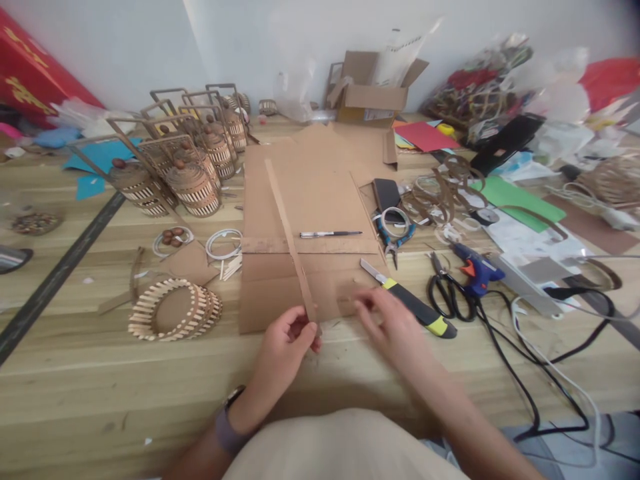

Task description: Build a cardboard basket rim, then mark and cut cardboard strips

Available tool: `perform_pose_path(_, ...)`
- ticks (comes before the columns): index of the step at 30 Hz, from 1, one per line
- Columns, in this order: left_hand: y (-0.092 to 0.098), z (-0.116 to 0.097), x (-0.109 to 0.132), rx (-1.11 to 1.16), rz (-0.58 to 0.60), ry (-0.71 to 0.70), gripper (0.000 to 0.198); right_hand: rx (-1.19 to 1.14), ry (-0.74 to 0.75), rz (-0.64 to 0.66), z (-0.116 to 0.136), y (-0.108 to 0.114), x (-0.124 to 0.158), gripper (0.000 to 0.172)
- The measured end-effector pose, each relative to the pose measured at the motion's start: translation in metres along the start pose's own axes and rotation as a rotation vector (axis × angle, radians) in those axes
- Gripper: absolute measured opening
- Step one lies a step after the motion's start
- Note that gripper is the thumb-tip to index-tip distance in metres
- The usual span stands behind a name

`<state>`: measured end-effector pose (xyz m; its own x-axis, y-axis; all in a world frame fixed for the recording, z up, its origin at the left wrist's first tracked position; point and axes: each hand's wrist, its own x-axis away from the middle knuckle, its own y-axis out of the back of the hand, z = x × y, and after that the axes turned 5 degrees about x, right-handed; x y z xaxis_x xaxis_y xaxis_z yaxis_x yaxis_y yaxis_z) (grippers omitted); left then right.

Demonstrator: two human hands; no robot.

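Note:
My left hand (290,340) pinches the near end of a long, narrow cardboard strip (286,223) between thumb and fingers. The strip slants away over a large brown cardboard sheet (310,180) on the table. Slightly blurred, my right hand (387,323) hovers to the right of the strip, fingers loosely bent and thumb apart, with nothing seen in it. Just beyond it lies a yellow-and-black utility knife (413,303), blade out. A pen (330,234) rests across the cardboard sheet.
On the left stand several small lidded stick baskets (193,187) with tall handles, and a stick ring (175,310) nearer. Rightward are pliers (395,237), black scissors (447,293), a blue glue gun (477,267) with trailing cables, and curled brown strips (440,193). An open box (373,97) stands behind.

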<state>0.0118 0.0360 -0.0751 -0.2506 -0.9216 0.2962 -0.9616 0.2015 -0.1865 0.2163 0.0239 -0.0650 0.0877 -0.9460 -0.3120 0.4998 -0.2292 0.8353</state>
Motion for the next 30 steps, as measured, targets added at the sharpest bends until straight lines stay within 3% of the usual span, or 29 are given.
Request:
perform_pose_path(2, 0.0, -0.002, 0.0, 0.041, 0.003, 0.022, 0.032, 0.223, -0.056, -0.09, -0.028, 0.011, 0.006, 0.027)
perform_pose_path(5, -0.001, -0.004, 0.0, 0.074, 0.022, 0.041, 0.038, 0.581, -0.141, -0.043, -0.065, 0.015, 0.018, 0.041)
perform_pose_path(9, -0.001, -0.007, 0.0, 0.097, 0.038, 0.049, 0.039, 0.537, -0.103, 0.012, -0.085, 0.008, 0.027, 0.037)
perform_pose_path(13, 0.0, -0.004, -0.001, 0.105, 0.02, 0.053, 0.025, 0.404, -0.027, -0.054, -0.071, 0.018, 0.025, 0.039)
perform_pose_path(15, 0.0, -0.002, -0.001, 0.136, -0.021, 0.062, 0.03, 0.355, 0.024, -0.053, -0.054, 0.028, 0.024, 0.034)
perform_pose_path(19, 0.0, 0.002, -0.003, 0.206, -0.072, 0.079, 0.052, 0.191, 0.185, 0.128, -0.013, 0.034, 0.024, 0.024)
perform_pose_path(22, 0.0, 0.001, -0.003, 0.239, -0.05, 0.091, 0.05, 0.183, 0.292, 0.235, 0.006, 0.025, 0.023, 0.028)
perform_pose_path(30, -0.001, -0.002, -0.002, 0.317, -0.038, 0.118, 0.047, 0.2, 0.336, 0.269, 0.01, 0.018, 0.019, 0.031)
